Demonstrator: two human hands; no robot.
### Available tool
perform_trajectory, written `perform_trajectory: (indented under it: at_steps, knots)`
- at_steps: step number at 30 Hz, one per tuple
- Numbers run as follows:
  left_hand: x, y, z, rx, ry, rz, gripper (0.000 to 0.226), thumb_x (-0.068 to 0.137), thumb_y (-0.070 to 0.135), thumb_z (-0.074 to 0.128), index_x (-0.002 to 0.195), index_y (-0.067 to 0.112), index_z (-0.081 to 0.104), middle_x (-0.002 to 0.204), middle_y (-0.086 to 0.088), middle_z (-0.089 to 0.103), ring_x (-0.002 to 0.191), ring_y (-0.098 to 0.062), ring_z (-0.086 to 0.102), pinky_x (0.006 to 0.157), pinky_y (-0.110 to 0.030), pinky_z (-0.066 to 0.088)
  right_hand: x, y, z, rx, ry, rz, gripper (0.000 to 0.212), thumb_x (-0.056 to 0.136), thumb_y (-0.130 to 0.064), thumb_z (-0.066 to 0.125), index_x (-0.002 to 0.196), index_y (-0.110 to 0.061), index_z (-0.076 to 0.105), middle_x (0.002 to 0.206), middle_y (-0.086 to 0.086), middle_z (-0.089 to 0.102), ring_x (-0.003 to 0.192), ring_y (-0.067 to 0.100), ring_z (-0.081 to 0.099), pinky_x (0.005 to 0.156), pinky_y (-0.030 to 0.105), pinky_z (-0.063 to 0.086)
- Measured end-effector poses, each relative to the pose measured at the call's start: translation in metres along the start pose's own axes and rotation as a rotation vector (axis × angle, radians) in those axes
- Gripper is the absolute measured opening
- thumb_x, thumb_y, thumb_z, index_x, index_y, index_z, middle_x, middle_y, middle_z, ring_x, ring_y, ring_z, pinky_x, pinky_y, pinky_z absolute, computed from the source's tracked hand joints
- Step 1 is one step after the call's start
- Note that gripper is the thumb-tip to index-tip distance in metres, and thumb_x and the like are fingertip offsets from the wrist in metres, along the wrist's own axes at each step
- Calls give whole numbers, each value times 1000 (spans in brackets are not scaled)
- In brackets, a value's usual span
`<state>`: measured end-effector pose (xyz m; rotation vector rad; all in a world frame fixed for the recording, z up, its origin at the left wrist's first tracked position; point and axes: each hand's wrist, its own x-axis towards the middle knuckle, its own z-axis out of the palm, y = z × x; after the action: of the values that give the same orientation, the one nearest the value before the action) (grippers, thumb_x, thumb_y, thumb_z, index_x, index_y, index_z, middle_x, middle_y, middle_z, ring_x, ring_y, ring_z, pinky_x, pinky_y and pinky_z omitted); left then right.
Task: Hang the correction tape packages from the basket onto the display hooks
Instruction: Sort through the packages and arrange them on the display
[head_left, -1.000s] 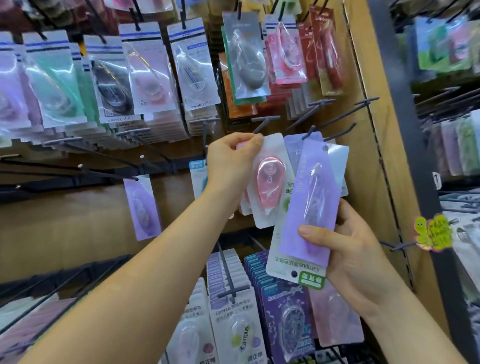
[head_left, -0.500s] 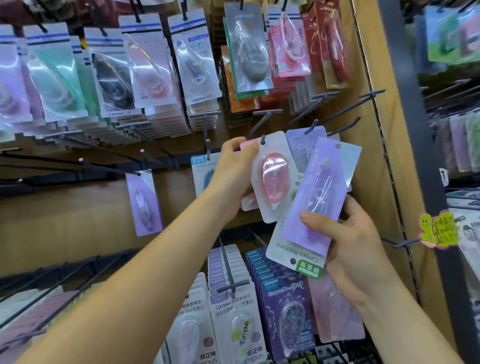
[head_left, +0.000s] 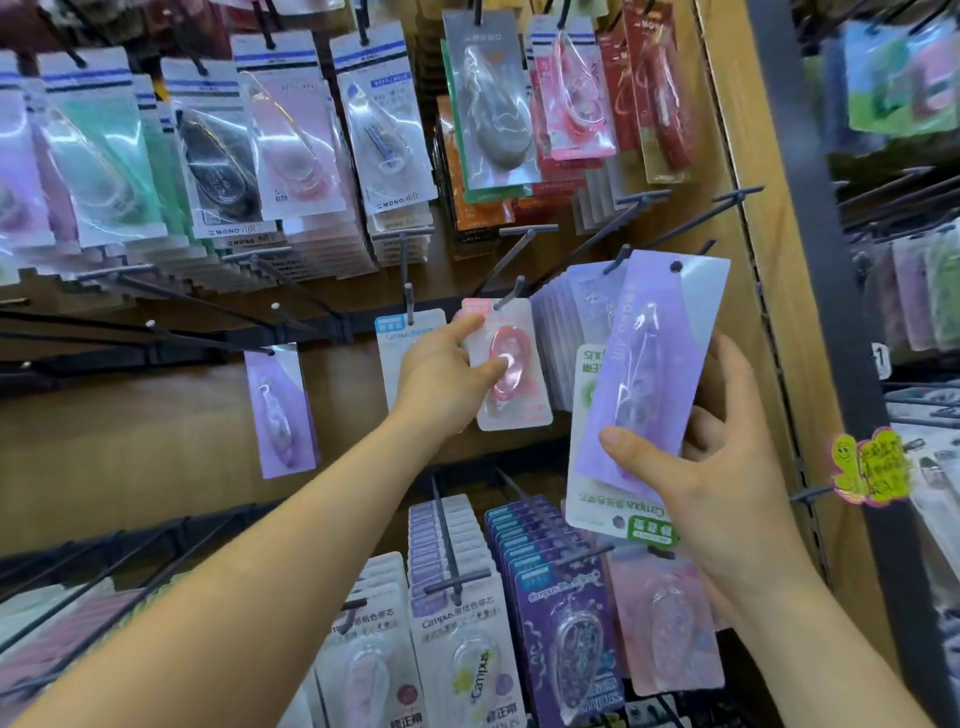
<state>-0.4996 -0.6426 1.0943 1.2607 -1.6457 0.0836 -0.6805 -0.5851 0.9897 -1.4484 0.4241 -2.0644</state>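
Just left of the pink correction tape package (head_left: 514, 387), the left hand (head_left: 441, 376) reaches up on an outstretched forearm. Its thumb presses the clear blister and its fingers curl round the card's upper left edge, gripping it where the card's top meets the tip of a dark hook (head_left: 511, 293). Right of that package and slightly lower, the right hand (head_left: 727, 483) clasps a purple package (head_left: 649, 364), thumb across the front and fingers behind, with a white green-labelled package (head_left: 597, 504) stacked upside down behind it.
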Motion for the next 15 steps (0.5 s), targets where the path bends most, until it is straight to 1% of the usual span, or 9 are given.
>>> perform_trajectory:
  at_steps: [2,5,8,11,12,13,14,15]
  knots:
    - [12,-1,5,169,-6,3,60,92,37,67,147,31,43,128,-5,62,109,-23,62,87,-36,56,0,-1,-1,14,-23,-5,86,78,3,75,145,-38,39,120,-13,69,106,8,69,80,34,60]
    - [21,0,10,365,-17,47,58,94,36,64,147,31,42,140,-3,55,120,-24,57,89,-34,51,-1,-3,-2,59,-58,20,80,78,3,74,140,-37,44,115,-11,72,102,10,71,76,31,61]
    - [22,0,11,468,-14,64,57,94,35,63,147,34,41,138,-3,57,120,-25,57,89,-34,51,-1,-6,-2,90,-77,59,72,76,2,74,133,-34,50,111,-6,73,99,15,72,77,39,62]
    - [12,7,2,564,-33,69,55,94,38,62,145,35,41,126,-4,64,110,-25,63,85,-35,53,-1,-9,-3,138,-86,67,67,70,-6,76,127,-32,52,110,-2,74,99,19,72,78,42,61]
    - [5,12,-3,538,-18,100,51,95,39,61,143,35,44,120,-1,67,104,-22,65,81,-32,54,0,-11,-3,159,-91,65,67,67,-10,76,126,-32,53,111,-1,74,100,20,72,78,42,60]
    - [-5,18,-10,448,-6,138,42,96,40,59,137,34,50,113,2,69,97,-19,66,75,-28,54,0,-12,-2,176,-98,62,67,65,-13,75,126,-31,54,111,0,74,101,21,72,80,43,59]
    - [-18,23,-15,260,-26,155,30,98,39,55,127,31,58,106,3,71,90,-17,68,70,-27,55,0,-13,-1,193,-106,60,67,64,-14,75,125,-28,55,111,1,74,102,22,72,82,44,58]
    - [-31,29,-20,5,-97,123,23,100,38,53,117,27,63,101,-1,73,85,-18,69,68,-30,57,0,-14,1,217,-111,60,66,63,-14,75,125,-25,55,111,3,74,102,24,71,83,45,58]
